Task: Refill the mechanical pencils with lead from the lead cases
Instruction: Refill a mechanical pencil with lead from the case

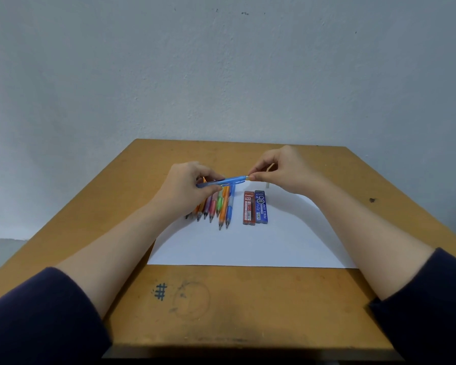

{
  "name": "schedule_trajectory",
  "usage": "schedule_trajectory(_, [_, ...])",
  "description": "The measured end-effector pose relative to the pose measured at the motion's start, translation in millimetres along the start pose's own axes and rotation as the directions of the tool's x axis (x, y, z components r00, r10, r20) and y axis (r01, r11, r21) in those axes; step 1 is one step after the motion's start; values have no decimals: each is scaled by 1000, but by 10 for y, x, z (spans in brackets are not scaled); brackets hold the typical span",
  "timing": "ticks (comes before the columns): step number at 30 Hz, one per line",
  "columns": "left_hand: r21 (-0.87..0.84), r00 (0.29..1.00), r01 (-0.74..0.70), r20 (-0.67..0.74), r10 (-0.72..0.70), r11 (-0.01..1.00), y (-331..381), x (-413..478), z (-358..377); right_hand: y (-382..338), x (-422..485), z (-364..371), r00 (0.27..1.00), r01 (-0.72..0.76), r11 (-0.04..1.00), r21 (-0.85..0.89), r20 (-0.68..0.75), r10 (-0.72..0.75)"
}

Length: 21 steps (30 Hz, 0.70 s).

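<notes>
Dark sleeves (37, 317); left fingers (211, 191), right fingers (253, 177) pinch blue pencil (231, 180) (opposite ends).

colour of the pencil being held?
Blue mechanical pencil, translucent barrel; head view, the only one.

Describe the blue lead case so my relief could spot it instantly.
On the white paper, two cases lie side by side right of the pencil row. The blue case is the right-hand one, marked 05, beside the red case.
</notes>
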<state>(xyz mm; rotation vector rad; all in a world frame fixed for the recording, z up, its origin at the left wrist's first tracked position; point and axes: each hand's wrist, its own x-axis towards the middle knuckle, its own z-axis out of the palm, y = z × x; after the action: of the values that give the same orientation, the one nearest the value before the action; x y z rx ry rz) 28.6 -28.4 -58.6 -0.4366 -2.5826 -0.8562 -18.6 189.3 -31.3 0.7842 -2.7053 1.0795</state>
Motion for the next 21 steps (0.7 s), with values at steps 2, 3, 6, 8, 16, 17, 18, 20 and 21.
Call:
schedule_trajectory(2, [-2, 1000, 2, 0, -2, 1000, -1, 4, 0, 0, -7, -2, 1000, 10, 1000, -28, 5, -10])
schedule_trajectory(3, [-2, 1000, 2, 0, -2, 1000, -1, 5, 0, -1, -10, -1, 1000, 15, 999, -50, 8, -15])
schedule_trajectory(6, [0, 1000, 12, -1, -12, 1000, -12, 12, -4, 30, 3, 10, 1000, 16, 995, -95, 2, -16])
schedule_trajectory(8, [10, 1000, 28, -4, -28, 1000, -26, 17, -18, 87, 14, -6, 1000, 2, 995, -97, -24, -4])
schedule_trajectory(16, [23, 999, 51, -4, -51, 998, -56, 20, -32, 369, -3, -236, 983, -182, 978, -104, -47, 178])
schedule_trajectory(17, [23, 999, 51, 0, -51, 998, -52, 18, -28, 391, -11, -255, 981, -195, 973, -127, -40, 191])
schedule_trajectory(18, [23, 999, 49, 2, -49, 999, -48, 16, -28, 398, -24, -273, 979, -206, 968, -147, -27, 204])
schedule_trajectory(20, [24, 999, 46, 1, -46, 999, -46, 18, -33, 410, -46, -290, 973, -226, 954, -195, 5, 231])
schedule_trajectory(21, [21, 999, 46, 0, -46, 999, -44, 16, -35, 410, -54, -287, 970, -231, 948, -221, 24, 242])
